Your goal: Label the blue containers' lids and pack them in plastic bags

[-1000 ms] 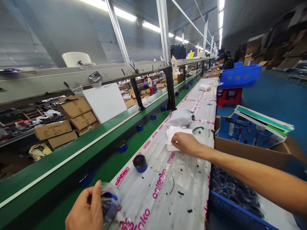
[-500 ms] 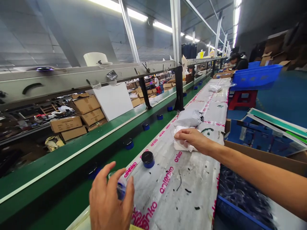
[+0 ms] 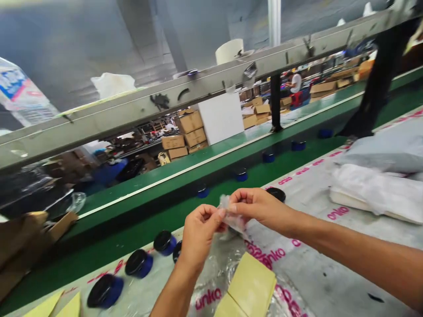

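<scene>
In the middle of the view, my left hand [image 3: 200, 233] and my right hand [image 3: 261, 207] meet, fingertips pinching a small piece of thin, clear-white plastic [image 3: 236, 221] that looks like a little bag. Both hands are closed on it, and the fingers hide part of it. Left of my left hand, blue jars with black lids [image 3: 139, 263] stand in a row along the table edge. Another black lid [image 3: 276, 193] shows partly behind my right hand. Below the hands, pale yellow paper sheets [image 3: 253, 281] lie on crinkled clear plastic film [image 3: 214, 264].
A green conveyor belt [image 3: 132, 229] beyond the table carries several blue jars [image 3: 241, 174]. White packets [image 3: 380, 193] lie at the right of the table. A metal rail [image 3: 132, 103] crosses above the belt on black posts [image 3: 275, 103]. Stacked cartons [image 3: 191, 127] stand behind.
The view has swung left. My right hand has left the white packet and come to my left hand. The left hand, spread before, is now closed, both pinching the thin plastic.
</scene>
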Motion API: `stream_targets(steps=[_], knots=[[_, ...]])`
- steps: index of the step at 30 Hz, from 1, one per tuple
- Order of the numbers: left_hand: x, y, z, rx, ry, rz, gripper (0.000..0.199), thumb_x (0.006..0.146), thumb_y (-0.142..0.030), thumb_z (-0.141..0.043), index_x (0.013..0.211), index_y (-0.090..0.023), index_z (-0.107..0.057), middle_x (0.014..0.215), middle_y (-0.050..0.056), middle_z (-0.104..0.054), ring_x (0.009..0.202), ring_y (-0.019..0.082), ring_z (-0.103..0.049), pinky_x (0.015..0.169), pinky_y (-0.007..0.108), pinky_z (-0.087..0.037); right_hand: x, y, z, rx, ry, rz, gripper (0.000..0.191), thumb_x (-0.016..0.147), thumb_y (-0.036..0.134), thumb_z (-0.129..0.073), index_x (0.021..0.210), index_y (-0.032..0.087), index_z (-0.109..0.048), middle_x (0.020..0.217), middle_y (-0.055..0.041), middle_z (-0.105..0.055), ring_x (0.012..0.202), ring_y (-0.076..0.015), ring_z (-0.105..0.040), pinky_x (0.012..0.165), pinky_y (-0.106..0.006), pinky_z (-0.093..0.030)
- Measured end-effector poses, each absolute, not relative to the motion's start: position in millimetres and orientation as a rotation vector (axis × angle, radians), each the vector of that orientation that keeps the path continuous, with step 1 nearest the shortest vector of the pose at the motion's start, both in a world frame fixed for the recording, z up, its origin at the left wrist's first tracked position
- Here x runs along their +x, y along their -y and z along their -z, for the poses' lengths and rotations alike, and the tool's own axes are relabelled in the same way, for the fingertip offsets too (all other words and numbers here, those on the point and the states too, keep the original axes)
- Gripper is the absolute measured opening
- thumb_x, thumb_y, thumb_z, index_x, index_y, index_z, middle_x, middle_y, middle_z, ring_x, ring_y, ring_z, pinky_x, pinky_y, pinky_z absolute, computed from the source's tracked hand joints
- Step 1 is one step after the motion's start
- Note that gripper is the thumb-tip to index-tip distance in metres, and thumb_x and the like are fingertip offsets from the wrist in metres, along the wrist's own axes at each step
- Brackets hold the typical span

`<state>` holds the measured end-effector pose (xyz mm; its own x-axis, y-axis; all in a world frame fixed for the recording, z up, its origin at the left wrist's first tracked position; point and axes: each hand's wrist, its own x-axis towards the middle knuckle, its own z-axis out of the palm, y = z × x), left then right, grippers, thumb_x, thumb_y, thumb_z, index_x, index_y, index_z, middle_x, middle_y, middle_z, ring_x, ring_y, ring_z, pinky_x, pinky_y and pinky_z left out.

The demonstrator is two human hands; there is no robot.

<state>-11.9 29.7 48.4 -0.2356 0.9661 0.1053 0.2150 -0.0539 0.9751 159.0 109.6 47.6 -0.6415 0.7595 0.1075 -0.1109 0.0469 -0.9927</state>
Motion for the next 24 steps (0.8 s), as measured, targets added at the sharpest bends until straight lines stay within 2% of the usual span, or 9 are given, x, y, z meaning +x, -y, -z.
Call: stream_targets(steps=[2, 5, 8, 11, 17, 20, 24], knots=[[-45, -13, -45, 1.373, -1.766, -1.425, 0.032, 0.078, -0.048, -0.072, 0.076, -0.017, -0.062, 0.069, 0.001, -0.066, 0.065, 0.015, -0.063, 0.065, 0.026, -0.049, 130, -113, -45, -0.600, 1.703, -1.574, 0.023, 0.080, 0.039, -0.068, 0.084, 0.017, -0.061, 0.076, -0.0010, -0.065, 0.064, -0.0139, -0.060, 0.060, -0.027, -0.050], [-88, 14, -39, 1.483, -2.158, -1.443, 0.028, 0.083, -0.047, -0.068, 0.080, -0.020, -0.065, 0.072, -0.001, -0.067, 0.066, 0.015, -0.062, 0.066, 0.025, -0.046, 84, -114, -37, -0.576, 1.882, -1.102, 0.011, 0.088, 0.029, -0.061, 0.086, 0.019, -0.063, 0.080, -0.0004, -0.065, 0.072, -0.0146, -0.060, 0.067, -0.026, -0.047], [-115, 35, -28, 1.745, -2.582, -1.260, 0.023, 0.091, -0.043, -0.059, 0.086, -0.022, -0.066, 0.077, -0.001, -0.069, 0.068, 0.014, -0.064, 0.066, 0.025, -0.044, 44, -109, -21, -0.434, 2.177, -0.614, 0.008, 0.093, 0.018, -0.056, 0.092, 0.020, -0.063, 0.092, -0.0023, -0.067, 0.084, -0.0162, -0.061, 0.074, -0.027, -0.044], [-127, 51, -9, 1.989, -2.748, -1.058, 0.018, 0.096, -0.034, -0.054, 0.089, -0.021, -0.064, 0.083, -0.001, -0.069, 0.067, 0.012, -0.064, 0.062, 0.023, -0.041, 22, -105, 0, -0.275, 2.411, -0.324, 0.011, 0.093, 0.012, -0.054, 0.096, 0.019, -0.062, 0.097, -0.0040, -0.066, 0.090, -0.0172, -0.060, 0.074, -0.026, -0.044], [-132, 67, 22, 2.256, -2.700, -0.864, 0.015, 0.098, -0.025, -0.050, 0.088, -0.022, -0.061, 0.085, -0.001, -0.069, 0.071, 0.013, -0.065, 0.063, 0.023, -0.041, 27, -99, 22, -0.265, 2.565, -0.267, 0.007, 0.094, 0.015, -0.056, 0.096, 0.019, -0.062, 0.097, -0.0035, -0.064, 0.090, -0.0172, -0.059, 0.073, -0.027, -0.043], [-135, 67, 23, 2.273, -2.734, -0.816, 0.014, 0.097, -0.024, -0.051, 0.089, -0.021, -0.061, 0.082, -0.002, -0.068, 0.066, 0.013, -0.064, 0.059, 0.024, -0.040, 30, -96, 21, -0.349, 2.554, -0.280, 0.007, 0.096, 0.016, -0.055, 0.095, 0.019, -0.061, 0.095, -0.0031, -0.063, 0.089, -0.0173, -0.059, 0.073, -0.027, -0.043], [-139, 61, 20, 2.405, -2.752, -0.704, 0.017, 0.097, -0.022, -0.050, 0.085, -0.021, -0.063, 0.080, -0.001, -0.069, 0.069, 0.016, -0.065, 0.061, 0.026, -0.040, 20, -97, 21, -0.401, 2.602, -0.152, 0.010, 0.098, 0.017, -0.052, 0.099, 0.019, -0.062, 0.101, -0.0063, -0.064, 0.092, -0.0195, -0.058, 0.073, -0.029, -0.043]])
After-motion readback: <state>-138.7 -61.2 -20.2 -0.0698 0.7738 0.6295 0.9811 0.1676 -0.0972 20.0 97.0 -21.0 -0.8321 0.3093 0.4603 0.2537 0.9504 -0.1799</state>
